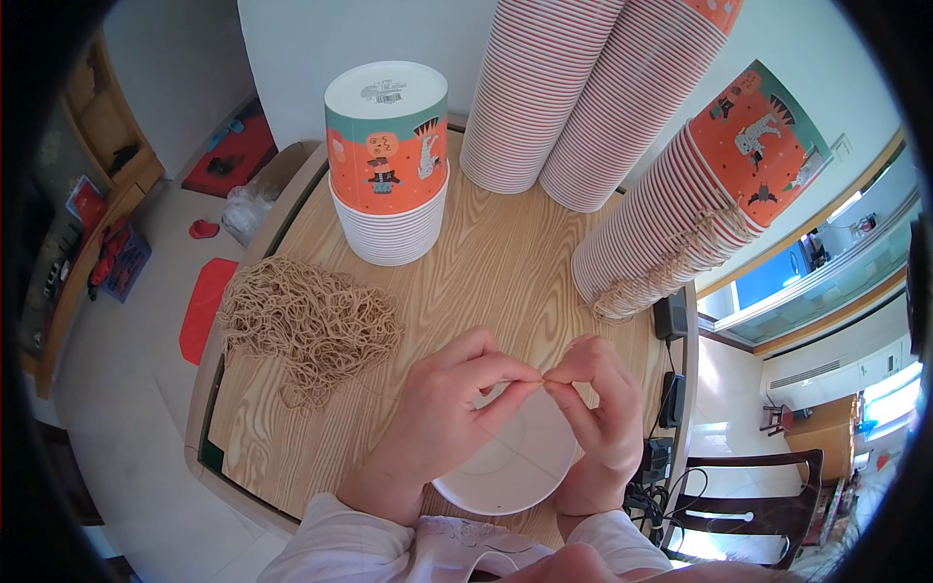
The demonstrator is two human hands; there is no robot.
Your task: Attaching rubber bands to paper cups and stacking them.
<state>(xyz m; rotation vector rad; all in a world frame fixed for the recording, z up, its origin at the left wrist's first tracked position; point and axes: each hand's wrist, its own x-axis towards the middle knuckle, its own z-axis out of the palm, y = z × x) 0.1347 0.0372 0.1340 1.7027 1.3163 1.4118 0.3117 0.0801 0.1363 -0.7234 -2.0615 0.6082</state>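
Over the near middle of the table, my left hand (457,403) and my right hand (601,398) meet fingertip to fingertip. Each pinches thumb against forefinger on a thin tan twine that is barely visible between them. Below them is a white round paper tub (510,476), partly covered by my hands; I cannot tell whether its base or its inside faces up. A thin line crosses its white surface. To the left of my hands lies a loose tangled heap of tan twine (311,325), with a strand trailing toward my left hand.
A short stack of orange and green printed paper tubs (389,170) stands upside down behind the twine. Tall tub stacks (539,97) rise at the back. Another stack (661,204) leans at right, twine strands (671,267) along its side. Black adapters and cables (656,462) line the right edge.
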